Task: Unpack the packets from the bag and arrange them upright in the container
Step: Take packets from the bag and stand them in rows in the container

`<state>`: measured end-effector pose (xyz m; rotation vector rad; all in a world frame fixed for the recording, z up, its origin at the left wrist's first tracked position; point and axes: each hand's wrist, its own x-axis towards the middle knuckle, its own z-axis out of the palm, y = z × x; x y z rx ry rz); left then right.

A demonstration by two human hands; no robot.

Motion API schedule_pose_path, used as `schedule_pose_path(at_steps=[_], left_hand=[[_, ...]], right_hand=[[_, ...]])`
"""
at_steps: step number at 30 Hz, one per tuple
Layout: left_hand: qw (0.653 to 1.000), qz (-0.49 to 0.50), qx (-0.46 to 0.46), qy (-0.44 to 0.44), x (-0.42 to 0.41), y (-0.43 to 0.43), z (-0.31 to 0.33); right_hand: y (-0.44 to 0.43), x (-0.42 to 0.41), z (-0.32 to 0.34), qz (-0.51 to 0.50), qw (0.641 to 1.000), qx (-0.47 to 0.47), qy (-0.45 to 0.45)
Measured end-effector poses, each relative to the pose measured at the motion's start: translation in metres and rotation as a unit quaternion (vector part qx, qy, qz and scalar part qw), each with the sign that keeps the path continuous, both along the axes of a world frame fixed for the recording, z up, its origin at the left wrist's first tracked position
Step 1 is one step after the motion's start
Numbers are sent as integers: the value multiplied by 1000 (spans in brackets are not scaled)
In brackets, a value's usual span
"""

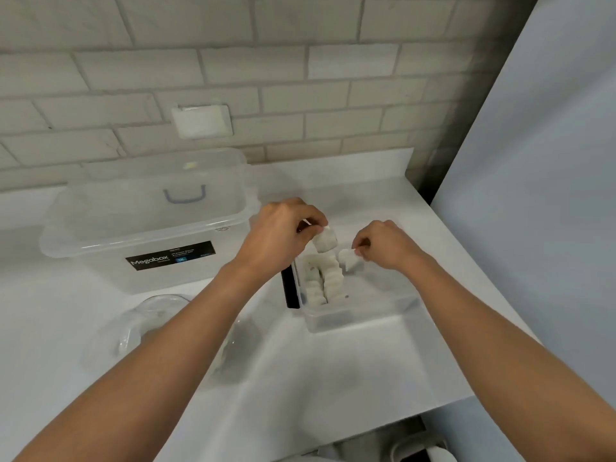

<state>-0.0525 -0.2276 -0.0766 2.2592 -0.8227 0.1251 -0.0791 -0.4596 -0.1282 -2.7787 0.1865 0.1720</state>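
Left hand (281, 233): held above the far left corner of the small container, knuckles up, fingers curled downward.
Left grip: thumb and fingertips pinch the top edge of a white packet, the left packet (326, 241), which hangs upright just above the rows.
Right hand (383, 246): over the far side of the container, just right of the left hand, the two apart.
Right grip: fingertips pinch a second white packet, the right packet (349, 260), by one end; it is tilted and hangs beside the rows.
Small container (366, 315): clear, rectangular, on the white table (333, 378) in front of the person, towards the right.
Standing packets (325, 283): two rows of white packets on edge in the left half of the container; the right half shows bare floor.
Clear bag (146, 325): crumpled on the table at the lower left, partly under the left forearm; what it holds cannot be made out.
Black strip (290, 290): lies against the container's left wall.
Large tub (100, 241): clear, with a black "Megabox" label, standing left of the hands near the brick wall (300, 78).
Wall plate (201, 121): white, fixed on the bricks above the tub.
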Motion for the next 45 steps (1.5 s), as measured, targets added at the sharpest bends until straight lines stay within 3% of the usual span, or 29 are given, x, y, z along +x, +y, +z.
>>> schedule_pose_path(at_steps=[5,17,21,24,26,30,40,45], left_hand=[[999,8,31,7,6,-16,-13],[996,16,88,10,10,-43,-35],[988,-1,148,34,8,-61,-42],[980,-10,187,60,10,-79,-51],[976,-15,204,77,13,-89,-59],[967,-8,237,91,18,-104,-73],[933,-12,361,-13,30,-113,-91],[937,-17,349,-25,34,-111,-97]], right_hand=[[-2,16,-17,24,998,-6,52],[-3,21,-24,33,995,-87,34],[-23,7,-8,-4,997,-43,-68],[-43,-15,1,-27,975,-60,-212],[-52,-27,0,-60,963,-66,-253],[-65,-36,-19,-105,976,-28,-187],[-60,-38,-25,-119,977,15,-178],[-57,-41,-25,-131,974,29,-181]])
